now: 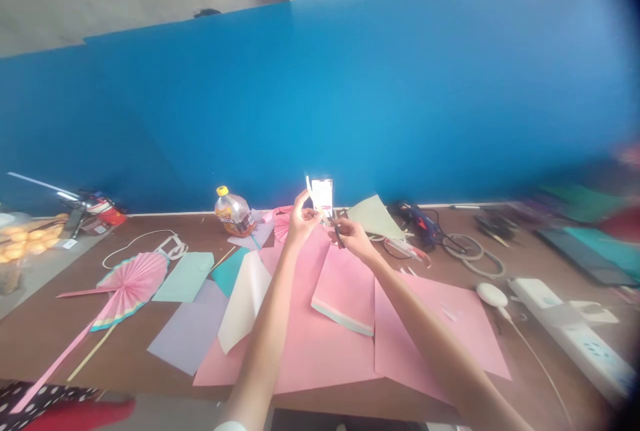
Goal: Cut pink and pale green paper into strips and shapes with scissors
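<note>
My left hand (pixel 301 219) is closed on a narrow pale paper strip (pixel 309 185), which sticks up above the fingers. My right hand (pixel 354 237) grips dark-handled scissors (pixel 339 236), their tip pointing toward the strip near my left fingers. Whether the blades touch the strip is too blurred to tell. Just behind both hands stands a phone (pixel 323 192) with a bright screen. Below them, pink paper sheets (pixel 320 357) cover the middle of the table, with a smaller pink piece (pixel 347 291) edged in pale blue on top.
A pleated pink fan (pixel 135 277) lies left, near mint paper (pixel 185 276), lilac paper (pixel 183 327) and curled white paper (pixel 243 301). A yellow-capped bottle (pixel 234 213) stands behind. At right are a blue glue gun (pixel 420 223), tape rings (pixel 475 254) and a power strip (pixel 575 331).
</note>
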The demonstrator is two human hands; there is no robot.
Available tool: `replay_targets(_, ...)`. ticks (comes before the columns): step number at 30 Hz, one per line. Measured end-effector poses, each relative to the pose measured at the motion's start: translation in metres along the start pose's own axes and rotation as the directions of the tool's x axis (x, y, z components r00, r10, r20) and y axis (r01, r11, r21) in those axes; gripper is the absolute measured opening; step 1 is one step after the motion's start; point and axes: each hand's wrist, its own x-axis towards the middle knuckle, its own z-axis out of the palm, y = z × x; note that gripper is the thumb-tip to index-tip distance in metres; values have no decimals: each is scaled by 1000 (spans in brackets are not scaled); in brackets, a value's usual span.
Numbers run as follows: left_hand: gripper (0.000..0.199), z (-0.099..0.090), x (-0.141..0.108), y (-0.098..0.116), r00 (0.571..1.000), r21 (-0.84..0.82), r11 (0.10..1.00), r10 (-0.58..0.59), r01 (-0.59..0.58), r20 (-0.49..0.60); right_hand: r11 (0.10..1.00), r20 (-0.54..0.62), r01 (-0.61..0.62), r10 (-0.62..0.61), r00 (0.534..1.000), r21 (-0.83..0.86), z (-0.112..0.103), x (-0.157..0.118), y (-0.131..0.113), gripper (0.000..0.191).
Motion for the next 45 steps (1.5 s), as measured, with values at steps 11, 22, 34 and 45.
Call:
replay_targets(11,75,-7,1,8,1000,-18,1000,6,-6,4,999,45,31,-31,998,-15,3,-2,1,33)
replay_targets(22,78,-7,1,8,1000,-20,1000,-19,19,2,999,75,28,-25,997,-42,3,-4,1,38)
replay_targets(34,80,-8,3,-4,999,-52,998,-36,35,-26,997,60,57,-54,997,-53,8,-4,5,38)
replay_targets(45,79,-7,2,-2,999,-27,999,-38,38,-26,992,28,90,-88,996,-94,7,0,15,35)
